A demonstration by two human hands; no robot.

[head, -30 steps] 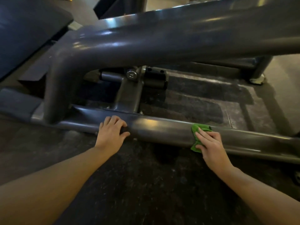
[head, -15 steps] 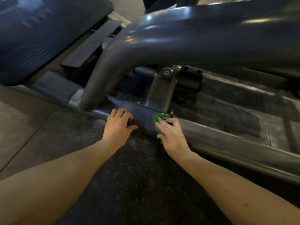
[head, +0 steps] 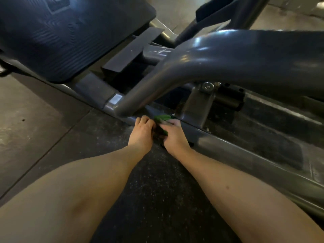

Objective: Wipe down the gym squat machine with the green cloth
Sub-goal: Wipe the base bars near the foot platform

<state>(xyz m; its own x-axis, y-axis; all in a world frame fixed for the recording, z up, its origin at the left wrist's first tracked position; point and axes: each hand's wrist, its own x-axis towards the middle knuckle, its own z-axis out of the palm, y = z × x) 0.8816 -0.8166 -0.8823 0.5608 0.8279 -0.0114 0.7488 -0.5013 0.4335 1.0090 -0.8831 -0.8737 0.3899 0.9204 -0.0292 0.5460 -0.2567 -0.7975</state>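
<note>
Down on speckled gym flooring [head: 157, 199]: right hand [head: 173, 137], holding green cloth [head: 162, 118], slid along base rail [head: 245, 151] to meet left hand [head: 142, 132], resting fingers-spread; this stretch looks wiped.

right hand [head: 174, 135] presses green cloth [head: 162, 118] on base rail [head: 228, 146] | left hand [head: 142, 133] beside

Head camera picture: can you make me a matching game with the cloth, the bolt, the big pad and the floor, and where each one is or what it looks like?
Things:
1. cloth
2. bolt
3. big pad
4. floor

Clues:
A. shiny silver, on a bracket under the curved bar
B. dark with pale speckles
C. green, under the right hand on the low bar
D. dark blue, ridged, top left

Pairs: 1-C, 2-A, 3-D, 4-B
</note>
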